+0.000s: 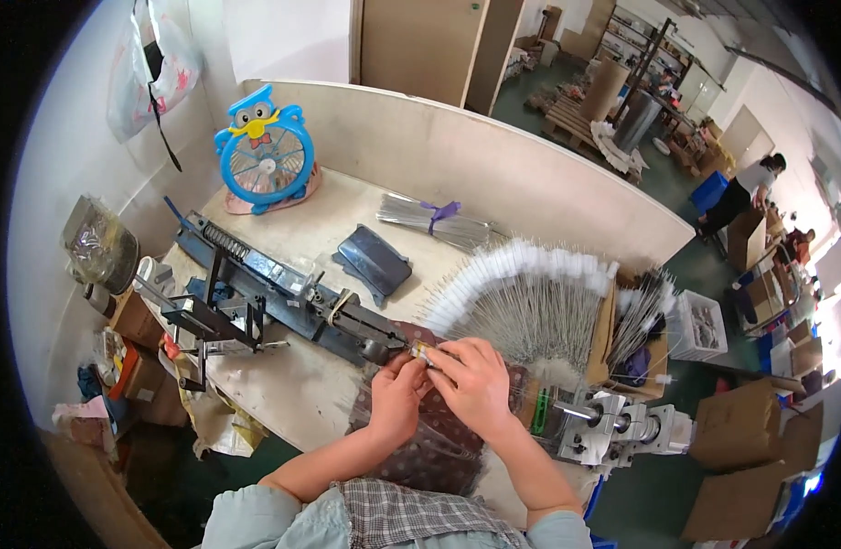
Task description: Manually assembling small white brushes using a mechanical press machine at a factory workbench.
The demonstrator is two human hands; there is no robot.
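Observation:
In front of my chest, both hands meet at the near end of a long metal bench fixture. My left hand is closed, its thumb and fingertips pinched together beside the fixture's round dark knob. My right hand bends over from the right, its fingertips closed on a small yellowish and metallic piece. Fingers cover most of that piece, so its kind is unclear. What the left fingertips hold is hidden. Below the hands lies a brown dotted cloth.
Thin wires with white tips spread in a fan at right, beside a shafted metal machine. Farther back lie a purple-tied rod bundle, a dark flat case and a blue duck-shaped fan. A black metal frame stands left.

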